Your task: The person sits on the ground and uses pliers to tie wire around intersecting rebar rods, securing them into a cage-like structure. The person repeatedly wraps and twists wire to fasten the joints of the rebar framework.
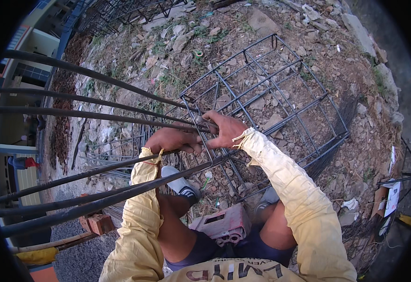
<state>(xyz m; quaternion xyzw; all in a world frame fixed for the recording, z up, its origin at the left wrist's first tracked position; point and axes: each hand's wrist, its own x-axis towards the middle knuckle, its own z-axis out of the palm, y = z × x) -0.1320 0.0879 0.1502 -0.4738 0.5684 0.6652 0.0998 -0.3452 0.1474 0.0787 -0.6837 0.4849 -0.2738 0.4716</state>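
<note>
Left hand (173, 140) curled shut around a long steel bar; right hand (224, 130) just beside it, fingers closed on a stirrup of the rebar cage (266, 89). Cage lying on its side, long axis running from the far-right rubble ground (168, 42) past both hands toward the lower left. Red brick (222, 224) below, between bare knees.

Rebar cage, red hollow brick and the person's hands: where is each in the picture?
rebar cage (280, 89), head view, a crossing bar.
red hollow brick (222, 223), head view, top face.
left hand (170, 140), head view, back.
right hand (225, 129), head view, back.
</note>
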